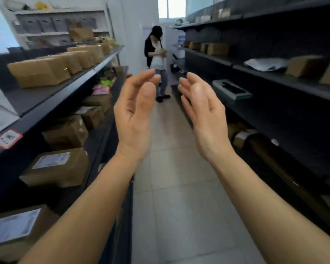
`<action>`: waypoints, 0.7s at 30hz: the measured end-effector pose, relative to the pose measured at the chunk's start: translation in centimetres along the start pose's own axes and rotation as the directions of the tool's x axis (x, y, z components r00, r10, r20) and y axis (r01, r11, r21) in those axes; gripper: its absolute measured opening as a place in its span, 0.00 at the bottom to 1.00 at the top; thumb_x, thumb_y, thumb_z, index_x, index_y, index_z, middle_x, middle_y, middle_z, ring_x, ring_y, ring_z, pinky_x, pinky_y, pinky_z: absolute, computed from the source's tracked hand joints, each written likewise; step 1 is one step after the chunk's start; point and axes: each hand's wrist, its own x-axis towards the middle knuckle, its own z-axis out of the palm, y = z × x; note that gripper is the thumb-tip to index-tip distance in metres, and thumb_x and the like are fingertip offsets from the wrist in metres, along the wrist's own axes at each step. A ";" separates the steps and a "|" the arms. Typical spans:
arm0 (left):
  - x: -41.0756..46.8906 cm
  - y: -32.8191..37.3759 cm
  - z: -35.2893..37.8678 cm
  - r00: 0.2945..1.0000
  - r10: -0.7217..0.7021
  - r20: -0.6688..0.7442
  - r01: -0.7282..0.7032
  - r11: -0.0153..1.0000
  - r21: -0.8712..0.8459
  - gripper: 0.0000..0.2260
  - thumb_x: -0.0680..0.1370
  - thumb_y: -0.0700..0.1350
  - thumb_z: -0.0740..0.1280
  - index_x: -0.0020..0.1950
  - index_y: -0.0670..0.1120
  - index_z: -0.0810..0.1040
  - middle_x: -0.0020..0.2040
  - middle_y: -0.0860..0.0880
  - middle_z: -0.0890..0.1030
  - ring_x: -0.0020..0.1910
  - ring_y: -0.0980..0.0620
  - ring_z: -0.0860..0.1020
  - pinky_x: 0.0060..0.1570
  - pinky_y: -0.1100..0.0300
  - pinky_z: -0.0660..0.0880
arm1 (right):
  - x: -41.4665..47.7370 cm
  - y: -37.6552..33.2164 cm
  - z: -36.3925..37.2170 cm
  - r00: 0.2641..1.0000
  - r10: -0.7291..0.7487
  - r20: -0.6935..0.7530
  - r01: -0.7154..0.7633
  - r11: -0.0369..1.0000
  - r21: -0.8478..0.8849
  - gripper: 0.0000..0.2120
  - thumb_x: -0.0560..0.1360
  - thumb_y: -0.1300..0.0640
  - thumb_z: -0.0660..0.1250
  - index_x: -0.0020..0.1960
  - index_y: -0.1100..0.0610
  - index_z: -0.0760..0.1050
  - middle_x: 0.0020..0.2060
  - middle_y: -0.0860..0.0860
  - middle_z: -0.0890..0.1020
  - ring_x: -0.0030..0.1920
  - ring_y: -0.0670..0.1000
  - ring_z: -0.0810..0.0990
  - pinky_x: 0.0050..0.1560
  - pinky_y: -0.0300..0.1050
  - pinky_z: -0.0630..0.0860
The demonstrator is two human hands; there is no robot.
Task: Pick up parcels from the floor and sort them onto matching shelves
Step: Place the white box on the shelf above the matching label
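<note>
Dark shelves (51, 111) line both sides of a tiled aisle (179, 187), the left rack (103, 61) loaded with brown cardboard parcels (40, 71), the right rack (274, 84) holding fewer. Both bare forearms reach forward over the aisle. The left hand (135, 115) and right hand (202, 115) are raised, palms facing, fingers spread and empty, apart from every parcel. The nearest parcel (57, 168) sits down-left, its white label (51, 160) too blurred to read. A person (156, 54) stands at the far end.

Head camera looks forward and down an aisle (179, 187) between shelves (274, 88)
</note>
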 end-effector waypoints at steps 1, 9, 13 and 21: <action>-0.9 0.3 1.5 0.999 -0.011 0.031 0.012 1.000 -0.019 0.29 0.75 0.62 0.61 0.63 0.38 0.72 0.55 0.40 0.79 0.58 0.49 0.78 0.60 0.59 0.74 | -1.0 -0.8 -1.6 1.000 -0.005 -0.027 0.004 0.999 -0.039 0.28 0.69 0.39 0.62 0.66 0.50 0.71 0.64 0.50 0.79 0.67 0.46 0.76 0.69 0.42 0.72; -11.3 4.5 13.7 0.955 -0.121 0.271 0.175 0.967 -0.183 0.25 0.76 0.59 0.62 0.62 0.41 0.72 0.56 0.35 0.78 0.58 0.43 0.78 0.63 0.54 0.73 | -12.5 -7.3 -14.1 0.959 0.002 -0.284 -0.068 0.973 -0.221 0.22 0.78 0.49 0.60 0.69 0.55 0.71 0.63 0.49 0.78 0.66 0.45 0.77 0.66 0.39 0.73; -17.8 8.5 19.9 0.920 -0.170 0.354 0.274 0.924 -0.267 0.24 0.76 0.59 0.62 0.60 0.41 0.72 0.56 0.36 0.78 0.58 0.44 0.78 0.60 0.59 0.74 | -19.7 -11.5 -20.6 0.920 0.002 -0.392 -0.123 0.951 -0.284 0.21 0.77 0.49 0.60 0.68 0.55 0.72 0.61 0.47 0.79 0.64 0.44 0.78 0.63 0.38 0.74; -27.0 16.4 29.5 0.832 -0.165 0.529 0.382 0.863 -0.332 0.19 0.78 0.48 0.59 0.61 0.34 0.73 0.52 0.43 0.79 0.57 0.46 0.78 0.61 0.56 0.75 | -31.0 -21.0 -28.9 0.806 -0.085 -0.586 -0.203 0.890 -0.408 0.25 0.76 0.45 0.62 0.69 0.57 0.71 0.63 0.49 0.78 0.66 0.46 0.77 0.67 0.43 0.73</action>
